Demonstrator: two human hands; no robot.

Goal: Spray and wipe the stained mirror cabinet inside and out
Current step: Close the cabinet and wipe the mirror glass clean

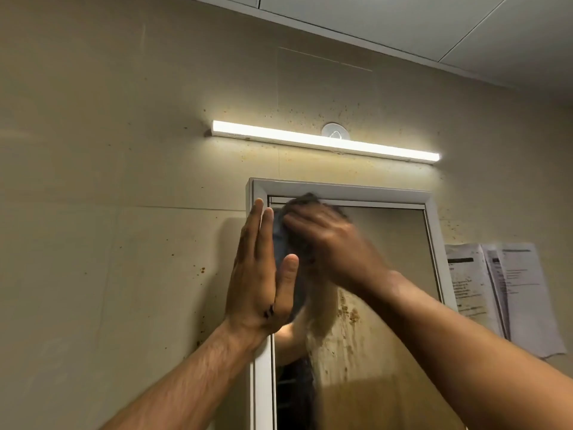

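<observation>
The white-framed mirror cabinet [341, 193] hangs on the wall ahead, its mirror [372, 336] smeared with brown stains in the lower middle. My left hand [260, 274] lies flat with straight fingers against the cabinet's left frame edge. My right hand [325, 240], blurred by motion, presses a dark cloth [288, 240] onto the upper left of the mirror. The cloth reaches up to the top frame. My hand covers most of the cloth.
A lit tube lamp [325, 141] is mounted above the cabinet. Brown specks dot the beige wall [124, 212]. Paper sheets [502, 287] are stuck to the wall right of the cabinet. The ceiling edge runs close overhead.
</observation>
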